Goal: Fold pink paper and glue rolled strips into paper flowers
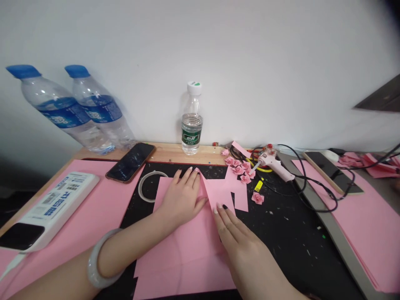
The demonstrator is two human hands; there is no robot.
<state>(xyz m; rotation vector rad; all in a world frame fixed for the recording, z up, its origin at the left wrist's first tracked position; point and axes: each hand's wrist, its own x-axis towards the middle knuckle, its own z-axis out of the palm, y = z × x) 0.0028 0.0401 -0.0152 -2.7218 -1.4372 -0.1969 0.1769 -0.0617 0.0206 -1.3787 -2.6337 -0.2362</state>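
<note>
The desk [168, 152] spans the view, carrying a black mat [300, 237] at its middle, on which lie the pink sheets [181, 254] under both hands; take these sheets as the dial's centre, twelve toward the wall. A large pink sheet [106, 191] lies at nine to ten o'clock, and a pink stack [365, 229] at three. Two big blue-capped bottles [101, 110] stand between ten and eleven. The left hand [184, 196] lies open and flat on the pink sheets, fingers close together, thumb apart, gripping nothing. The right hand [240, 239] has its fingers straight and together, tips on a raised fold of the paper; its thumb is hidden, so I cannot tell whether it pinches. A white device [59, 204] sits between nine and ten, a small water bottle [191, 125] at twelve, a glue gun [271, 163] at two, a dark phone [131, 162] between ten and eleven. A tape ring [141, 187] rests nearer that same way, just beside the sheets. Smallest are the pink paper roses [237, 170], clustered between one and two, and a yellow tag [259, 185] at two.
</note>
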